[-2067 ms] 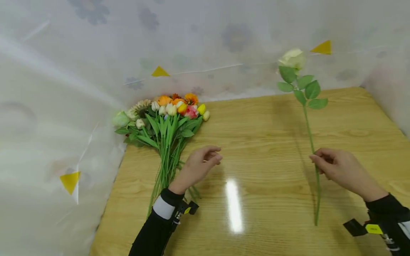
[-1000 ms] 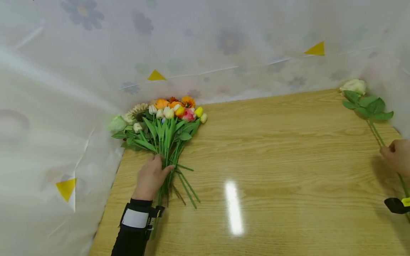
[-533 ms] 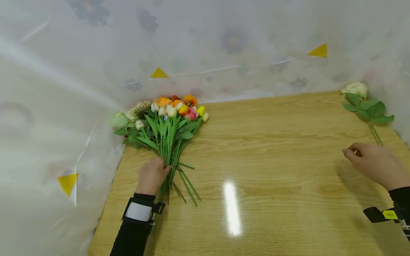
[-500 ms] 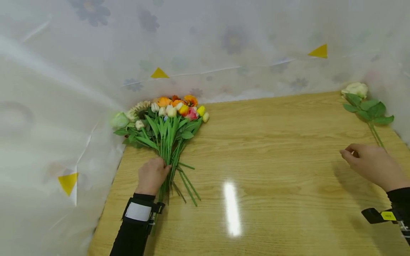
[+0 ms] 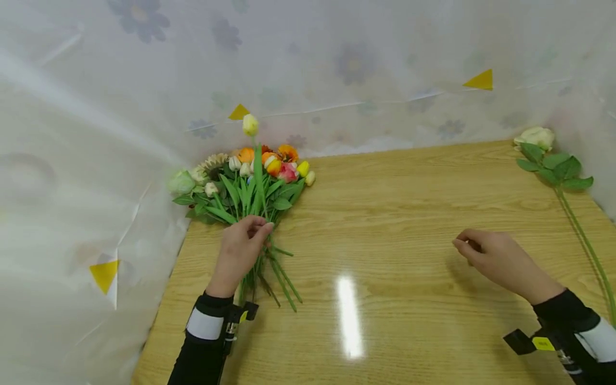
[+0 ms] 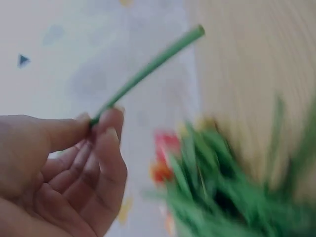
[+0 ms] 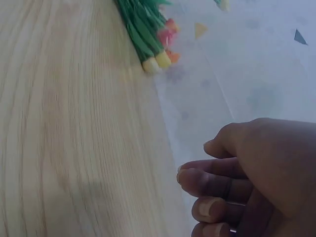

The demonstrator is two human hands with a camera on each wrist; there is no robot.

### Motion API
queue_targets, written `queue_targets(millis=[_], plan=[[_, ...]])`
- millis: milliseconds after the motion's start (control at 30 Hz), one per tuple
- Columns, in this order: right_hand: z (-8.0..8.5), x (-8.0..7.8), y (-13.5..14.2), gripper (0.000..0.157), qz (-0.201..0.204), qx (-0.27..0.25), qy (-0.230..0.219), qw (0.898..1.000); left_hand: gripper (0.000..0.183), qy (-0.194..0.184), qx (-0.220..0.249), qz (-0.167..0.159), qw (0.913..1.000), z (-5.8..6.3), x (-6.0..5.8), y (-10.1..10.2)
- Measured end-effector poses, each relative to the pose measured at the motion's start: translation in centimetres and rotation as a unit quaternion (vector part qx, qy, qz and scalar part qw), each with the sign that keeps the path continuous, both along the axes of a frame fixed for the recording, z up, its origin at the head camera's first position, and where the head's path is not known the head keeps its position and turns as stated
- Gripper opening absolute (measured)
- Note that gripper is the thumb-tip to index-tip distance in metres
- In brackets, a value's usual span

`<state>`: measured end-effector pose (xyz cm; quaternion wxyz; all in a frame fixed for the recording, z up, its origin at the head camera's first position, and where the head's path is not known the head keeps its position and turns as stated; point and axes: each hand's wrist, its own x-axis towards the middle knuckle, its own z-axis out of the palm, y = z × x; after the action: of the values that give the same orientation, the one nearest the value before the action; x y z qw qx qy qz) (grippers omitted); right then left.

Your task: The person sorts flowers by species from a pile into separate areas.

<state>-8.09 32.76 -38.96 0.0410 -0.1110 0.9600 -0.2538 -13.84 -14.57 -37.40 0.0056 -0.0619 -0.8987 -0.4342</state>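
Note:
In the head view my left hand pinches the stem of a pale yellow tulip between thumb and fingertips. The tulip stands up above a bunch of mixed flowers lying at the table's left side. The left wrist view shows the cut end of the tulip stem sticking out past the fingertips. My right hand hovers over the right half of the table, its fingers loosely curled with nothing in them. Beyond it, at the right edge, lies a single white rose with green leaves.
The wooden table is bordered at the back and sides by pale flower-patterned sheeting with yellow triangles on it. Several loose stem ends fan out below the bunch towards the table's middle.
The white rose was set down at the right and released by my right hand, which has since moved left. My left hand reached into the bunch and has drawn the pale yellow tulip upward.

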Motion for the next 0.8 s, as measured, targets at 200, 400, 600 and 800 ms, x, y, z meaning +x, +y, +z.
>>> queue_targets(millis=[200,400,600,800], plan=[[-0.1,0.3,-7.0,0.015,0.099,-0.156,-0.002,0.983,0.014,-0.029,0.153,-0.124,0.98,0.6,1.0,6.3],[0.1,0.5,-12.5,0.014,0.168,-0.275,-0.063,0.945,0.015,-0.038,0.188,-0.226,0.9551,-0.2,1.8,12.1],[-0.1,0.9,-13.1,0.013,0.145,-0.271,-0.036,0.951,0.011,-0.003,0.168,-0.241,0.956,-0.7,2.3,14.1],[-0.9,1.0,-12.7,0.017,0.141,-0.234,0.035,0.961,0.013,0.013,0.125,-0.258,0.9579,-0.5,2.2,14.5]])
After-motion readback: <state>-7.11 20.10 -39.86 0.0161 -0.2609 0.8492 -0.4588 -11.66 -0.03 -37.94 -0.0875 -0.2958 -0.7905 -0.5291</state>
